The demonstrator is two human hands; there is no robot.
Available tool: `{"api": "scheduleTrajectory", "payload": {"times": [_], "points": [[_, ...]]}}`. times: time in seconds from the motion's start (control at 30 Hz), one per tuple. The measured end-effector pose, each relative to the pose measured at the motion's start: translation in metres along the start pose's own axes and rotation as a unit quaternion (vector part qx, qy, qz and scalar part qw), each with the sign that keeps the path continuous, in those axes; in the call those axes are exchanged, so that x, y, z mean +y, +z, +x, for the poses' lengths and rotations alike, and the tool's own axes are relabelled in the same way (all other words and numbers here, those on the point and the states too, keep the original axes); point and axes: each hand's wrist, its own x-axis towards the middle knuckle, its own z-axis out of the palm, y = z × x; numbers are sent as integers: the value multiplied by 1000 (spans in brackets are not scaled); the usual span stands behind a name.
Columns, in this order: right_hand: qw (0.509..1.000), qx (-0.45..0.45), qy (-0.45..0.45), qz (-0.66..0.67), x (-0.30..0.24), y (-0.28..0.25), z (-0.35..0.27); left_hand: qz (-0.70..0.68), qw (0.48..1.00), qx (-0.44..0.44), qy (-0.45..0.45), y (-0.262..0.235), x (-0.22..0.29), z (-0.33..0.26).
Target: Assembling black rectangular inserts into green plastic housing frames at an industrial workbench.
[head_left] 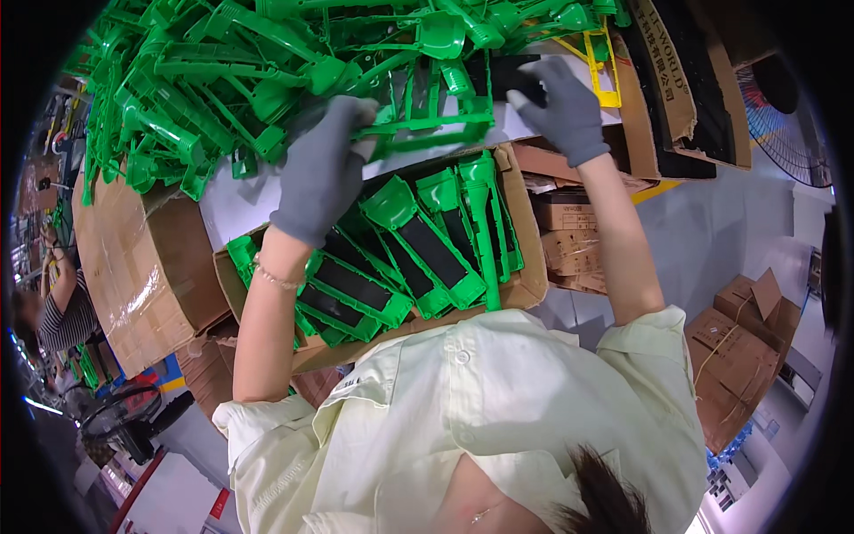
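Note:
My left hand (pixel 325 169), in a grey glove, is closed on the left end of a green plastic housing (pixel 431 129). This long, frame-like part looks smeared by motion. My right hand (pixel 562 111), gloved the same, has its thumb and fingers apart beside some black pieces (pixel 509 78); it does not appear to grip them. Below my hands an open carton (pixel 525 240) holds several green housings with black panels (pixel 436 245), standing tilted side by side. A big heap of green plastic parts (pixel 222 71) covers the far side of the white work surface (pixel 236 205).
Yellow plastic frames (pixel 603 71) lie at the far right by a cardboard box (pixel 663 71) with black contents. A large taped carton (pixel 133 267) stands at left, more cartons (pixel 743 356) at right. A fan (pixel 783 116) is far right; another person (pixel 62 303) works far left.

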Motion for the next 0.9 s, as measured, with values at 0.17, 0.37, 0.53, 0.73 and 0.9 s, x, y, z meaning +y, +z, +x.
{"api": "scheduleTrajectory", "payload": {"times": [0.17, 0.37, 0.53, 0.73, 0.9], "points": [[966, 44, 211, 140, 0, -40, -15, -362, 845, -17, -392, -44, 41, -18], [841, 44, 317, 437, -101, -119, -30, -507, 761, 10, -405, -37, 58, -65], [743, -116, 311, 581, -162, -103, -48, -599, 697, 0, -394, -31, 82, -73], [764, -118, 302, 557, -171, -99, -51, -623, 669, 13, -405, -32, 85, -84], [798, -135, 287, 512, -173, -94, -54, -567, 697, -8, -439, -29, 86, -87]]}}
